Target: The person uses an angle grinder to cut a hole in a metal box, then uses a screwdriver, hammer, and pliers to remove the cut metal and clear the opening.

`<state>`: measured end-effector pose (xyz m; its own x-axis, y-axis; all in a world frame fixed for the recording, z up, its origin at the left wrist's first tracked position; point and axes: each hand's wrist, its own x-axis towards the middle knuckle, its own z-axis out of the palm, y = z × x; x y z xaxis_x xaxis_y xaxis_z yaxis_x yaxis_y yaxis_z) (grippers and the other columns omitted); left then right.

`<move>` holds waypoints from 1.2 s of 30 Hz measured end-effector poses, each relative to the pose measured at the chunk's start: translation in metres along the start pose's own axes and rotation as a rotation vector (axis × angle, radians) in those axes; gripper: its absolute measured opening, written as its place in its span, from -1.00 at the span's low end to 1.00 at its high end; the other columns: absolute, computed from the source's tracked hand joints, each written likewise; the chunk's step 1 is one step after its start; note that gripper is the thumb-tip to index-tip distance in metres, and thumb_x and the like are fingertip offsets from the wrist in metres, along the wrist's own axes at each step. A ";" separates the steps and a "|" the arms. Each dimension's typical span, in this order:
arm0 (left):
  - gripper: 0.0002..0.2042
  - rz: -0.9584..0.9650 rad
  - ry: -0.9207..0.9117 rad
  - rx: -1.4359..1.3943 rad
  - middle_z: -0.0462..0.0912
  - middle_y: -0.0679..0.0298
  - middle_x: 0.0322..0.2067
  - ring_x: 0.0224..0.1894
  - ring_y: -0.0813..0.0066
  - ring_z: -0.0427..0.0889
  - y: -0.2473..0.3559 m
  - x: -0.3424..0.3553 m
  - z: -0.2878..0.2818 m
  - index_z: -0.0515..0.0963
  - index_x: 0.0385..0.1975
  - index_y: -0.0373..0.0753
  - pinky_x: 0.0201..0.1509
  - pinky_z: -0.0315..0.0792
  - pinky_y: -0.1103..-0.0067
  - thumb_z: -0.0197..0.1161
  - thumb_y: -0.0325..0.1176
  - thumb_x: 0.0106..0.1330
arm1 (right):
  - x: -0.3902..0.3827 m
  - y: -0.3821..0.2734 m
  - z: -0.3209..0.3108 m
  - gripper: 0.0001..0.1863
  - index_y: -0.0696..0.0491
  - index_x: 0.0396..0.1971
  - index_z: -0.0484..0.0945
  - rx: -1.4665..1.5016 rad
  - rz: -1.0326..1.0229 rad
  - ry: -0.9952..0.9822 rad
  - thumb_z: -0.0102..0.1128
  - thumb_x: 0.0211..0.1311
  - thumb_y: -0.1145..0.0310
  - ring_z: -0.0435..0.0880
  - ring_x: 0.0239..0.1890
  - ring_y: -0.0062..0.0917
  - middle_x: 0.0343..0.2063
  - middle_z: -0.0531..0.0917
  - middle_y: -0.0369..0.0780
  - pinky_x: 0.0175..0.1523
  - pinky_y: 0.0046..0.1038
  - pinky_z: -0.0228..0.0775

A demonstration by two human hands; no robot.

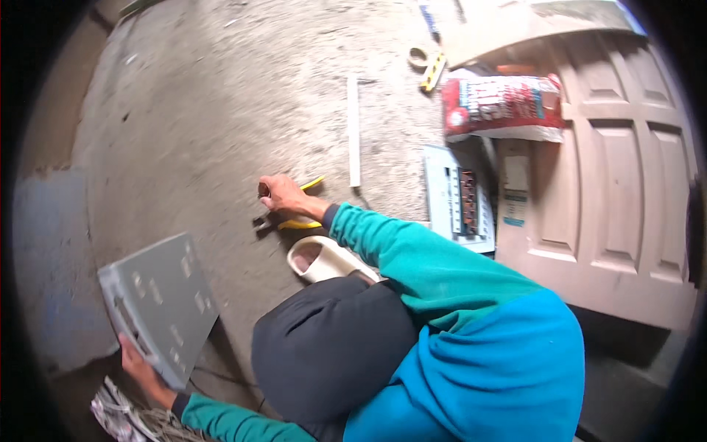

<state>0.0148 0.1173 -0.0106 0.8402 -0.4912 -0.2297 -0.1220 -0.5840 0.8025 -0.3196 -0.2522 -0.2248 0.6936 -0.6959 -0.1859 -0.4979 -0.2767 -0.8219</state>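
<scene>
At the lower left, my left hand (pixel 140 368) grips the edge of a grey metal box (pixel 166 295) that stands tilted on the floor. Several small marks or knockouts dot its broad face. My right hand (pixel 283 194) is above the concrete floor near the middle, its fingers curled together. What they hold, if anything, is hidden. Right by this hand are pliers with yellow handles (pixel 298 225), their handles spread apart and partly covered by the hand. I cannot tell whether the hand touches them.
A white strip (pixel 354 132) lies ahead. To the right are an open breaker panel (pixel 458 199), a red and white bag (pixel 504 107) and a wooden panelled door (pixel 600 184). A tape roll (pixel 417 57) and yellow level (pixel 433 72) lie beyond. Bundled wires (pixel 132 416) are at lower left.
</scene>
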 end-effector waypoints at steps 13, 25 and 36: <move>-0.48 -0.052 0.000 0.077 0.61 0.25 -0.26 -0.25 0.54 0.49 -0.003 0.007 -0.012 0.51 -0.06 -0.49 -0.09 0.38 0.61 -0.02 -0.02 0.44 | -0.255 0.259 -0.358 -0.84 0.13 -0.33 0.56 0.818 0.917 1.172 0.22 0.06 0.45 0.54 -0.58 -0.60 -0.59 0.57 -0.25 -0.54 -0.54 0.39; -0.40 -0.100 0.310 0.439 0.36 -0.01 -0.67 -0.58 0.15 0.30 0.071 -0.051 0.049 0.42 -0.56 -0.40 -0.42 0.27 0.31 -0.13 0.13 0.39 | -0.116 0.127 -0.208 -0.73 0.22 -0.17 0.53 0.022 0.185 0.407 0.24 0.17 0.41 0.61 -0.38 -0.54 -0.35 0.66 -0.19 -0.23 -0.50 0.48; -0.45 -0.085 0.187 0.281 0.47 -0.05 -0.59 -0.49 -0.06 0.44 0.083 -0.068 0.049 0.46 -0.49 -0.38 -0.35 0.35 0.30 -0.05 0.10 0.36 | -0.062 0.007 -0.058 -0.78 0.18 -0.22 0.54 0.023 -0.087 -0.045 0.23 0.08 0.58 0.66 -0.29 -0.60 -0.40 0.68 -0.22 -0.15 -0.57 0.46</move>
<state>-0.0783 0.0708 0.0452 0.9327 -0.3216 -0.1634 -0.1667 -0.7859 0.5955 -0.3959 -0.2489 -0.1878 0.7564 -0.6396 -0.1371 -0.4233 -0.3187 -0.8481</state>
